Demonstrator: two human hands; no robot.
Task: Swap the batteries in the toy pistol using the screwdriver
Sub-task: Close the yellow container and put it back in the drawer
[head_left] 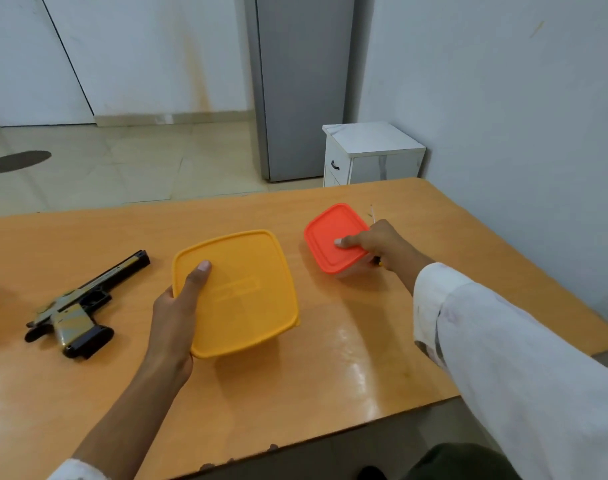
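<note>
The toy pistol (77, 306), black with tan camouflage, lies on its side at the left of the wooden table (330, 358). My left hand (178, 306) grips the left edge of a yellow-lidded container (240, 292), thumb on the lid. My right hand (375, 242) holds a smaller red-lidded container (330, 237), thumb pressed on the lid and fingers round its right side. The screwdriver's thin shaft (372, 213) pokes out behind that hand, and a bit of dark handle shows below it. Whether the hand also holds the screwdriver I cannot tell. No batteries are visible.
The table's right end stands against a white wall. Beyond the far edge are a small white cabinet (371, 154), a grey door (302, 84) and a tiled floor. My white sleeve (503, 358) crosses the table's right side.
</note>
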